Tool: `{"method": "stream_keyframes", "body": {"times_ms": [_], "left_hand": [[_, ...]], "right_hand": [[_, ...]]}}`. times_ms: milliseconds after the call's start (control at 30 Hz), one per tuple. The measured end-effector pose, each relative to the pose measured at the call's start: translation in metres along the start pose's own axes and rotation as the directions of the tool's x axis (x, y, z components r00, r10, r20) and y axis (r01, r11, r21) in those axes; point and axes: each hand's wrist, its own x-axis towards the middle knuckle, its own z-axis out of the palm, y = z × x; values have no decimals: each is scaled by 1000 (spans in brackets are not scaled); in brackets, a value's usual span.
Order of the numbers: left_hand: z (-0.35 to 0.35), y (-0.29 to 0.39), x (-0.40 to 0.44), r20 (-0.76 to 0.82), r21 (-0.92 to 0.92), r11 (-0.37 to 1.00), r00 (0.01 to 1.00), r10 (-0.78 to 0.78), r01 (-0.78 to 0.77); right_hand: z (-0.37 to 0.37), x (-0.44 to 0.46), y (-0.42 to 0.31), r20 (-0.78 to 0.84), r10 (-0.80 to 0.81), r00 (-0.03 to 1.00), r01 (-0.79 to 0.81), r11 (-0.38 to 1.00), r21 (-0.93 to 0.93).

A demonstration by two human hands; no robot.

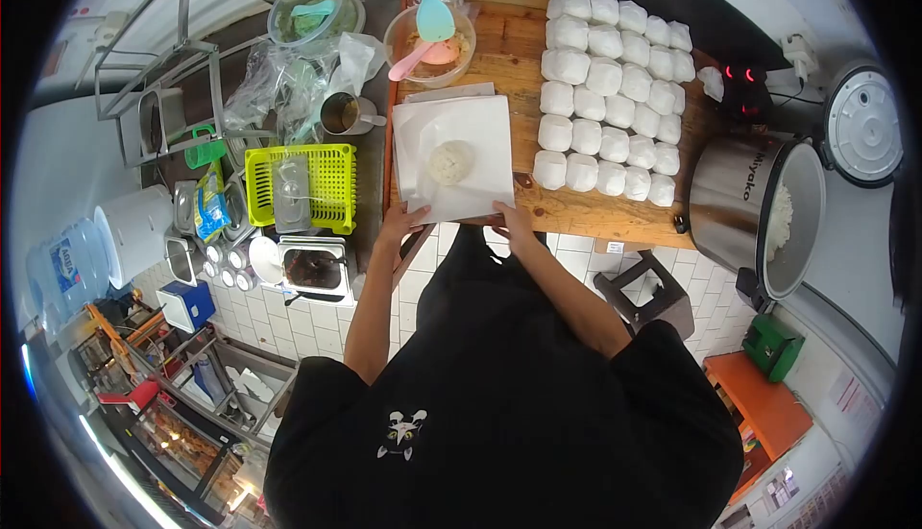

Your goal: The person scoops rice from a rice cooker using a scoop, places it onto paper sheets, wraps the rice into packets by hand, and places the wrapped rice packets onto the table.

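A round flattened mound of white rice [450, 162] lies on the top sheet of white wrapping paper [488, 135], which rests on a stack at the wooden table's near edge. My left hand [404, 220] pinches the paper's near left corner, thumb on top. At the near right corner, my right hand [515, 223] holds the edge the same way. Some fingers of both hands are hidden under the paper. Just beyond the stack stands a plastic bowl [464, 69] of orange-brown food, with a pink rice paddle [423, 57] and a turquoise rice paddle [434, 15] over it.
Several rows of white paper-wrapped parcels [605, 78] cover the right of the wooden table [509, 44]. Beside them a large steel rice cooker [735, 188] stands with rice inside. To the left are a metal mug [344, 114], a yellow-green basket [331, 188] and a tub [305, 12].
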Motion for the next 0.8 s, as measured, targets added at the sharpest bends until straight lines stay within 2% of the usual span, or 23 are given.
{"method": "stream_keyframes", "body": {"times_ms": [33,133,233,267,367,400,467,500,567,600,667,700,767,800], "left_hand": [[-2,-5,6,-52,-51,998,998,36,-39],[-13,-16,14,-26,314,924,971,239,-219],[-18,-18,5,28,419,877,969,247,-235],[-19,-15,6,39,307,919,968,250,-249],[-9,-9,3,77,-53,967,965,252,-249],[-7,-8,11,27,-91,941,944,329,-325],[-2,2,44,-85,-151,865,879,470,-478],[0,9,56,-118,-14,832,827,549,-555],[4,25,75,-145,266,707,698,702,-656],[6,39,74,-123,458,697,737,665,-552],[9,70,61,-118,776,562,810,574,-286],[9,71,64,-97,821,496,786,610,-284],[9,70,68,-48,896,356,739,671,-265],[11,75,67,-21,880,338,683,730,-334]], "right_hand": [[-8,-1,-2,23,-69,997,70,996,-52],[-30,5,-10,235,-239,942,313,878,-362],[-41,12,-26,335,-252,908,419,550,-722],[-44,15,-33,367,-165,915,402,434,-806],[-51,50,-30,503,-218,836,548,326,-770],[-42,52,-41,407,-235,883,465,318,-826],[-13,41,-74,318,-247,915,403,538,-741],[-1,40,-87,274,-245,930,367,637,-678],[11,79,-88,217,-520,826,513,537,-670],[14,95,-90,186,-642,744,575,472,-669],[26,86,-121,235,-618,750,505,306,-807],[31,86,-132,256,-604,755,464,217,-859],[44,87,-148,380,-609,696,413,-93,-906],[48,88,-153,440,-598,670,370,-245,-896]]}}
